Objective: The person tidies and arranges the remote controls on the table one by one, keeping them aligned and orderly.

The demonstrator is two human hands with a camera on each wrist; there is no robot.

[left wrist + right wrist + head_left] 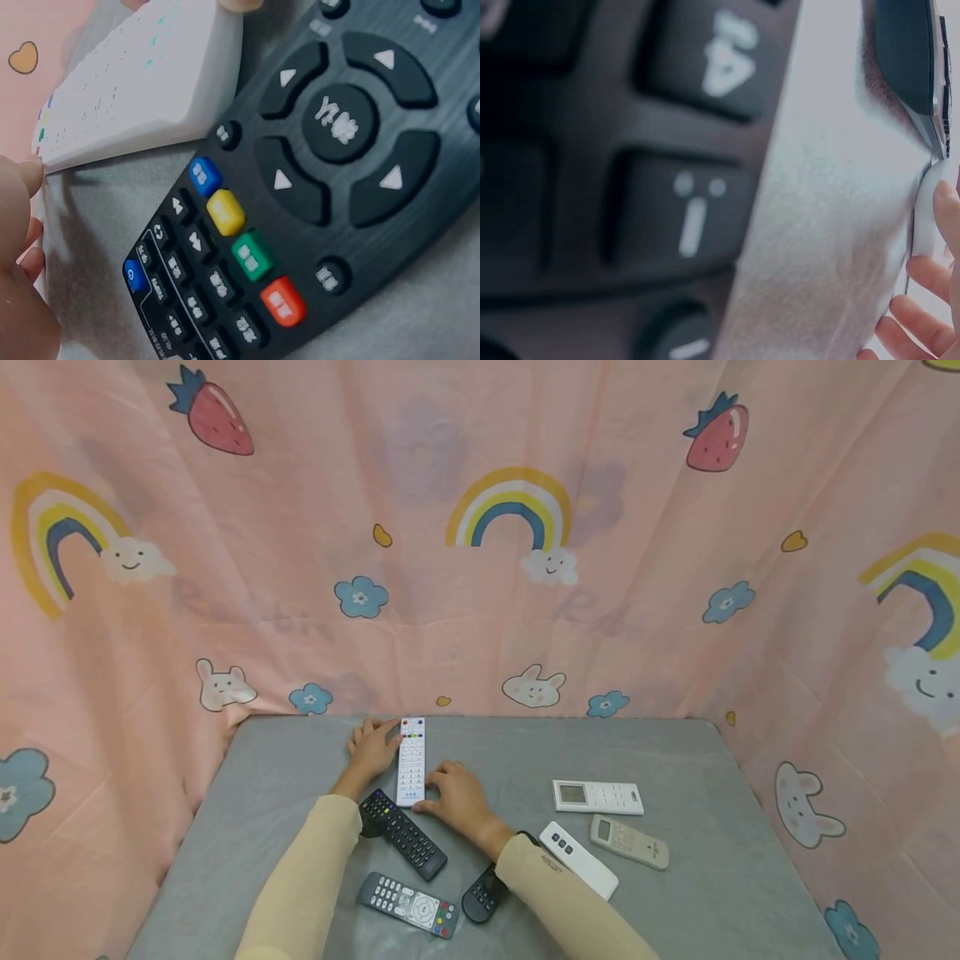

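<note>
A long white remote control [411, 764] lies near the far edge of the table, its buttons facing up. My left hand [372, 750] is at its upper left side, thumb and fingertips right at the edge. At the lower right corner is my right hand [459, 797], with the thumb by the bottom end and the other fingers along the right side. The left wrist view shows the white remote's near end [202, 82] and part of my left thumb [22, 180]. Below the left wrist lies a black remote control [405, 835] with coloured buttons.
A dark grey remote [408, 906] lies nearer me, and another black remote [483, 893] is partly under my right forearm. To the right are a white remote with three dark buttons [577, 860], a white remote with a screen [597, 797] and a beige remote [628, 842].
</note>
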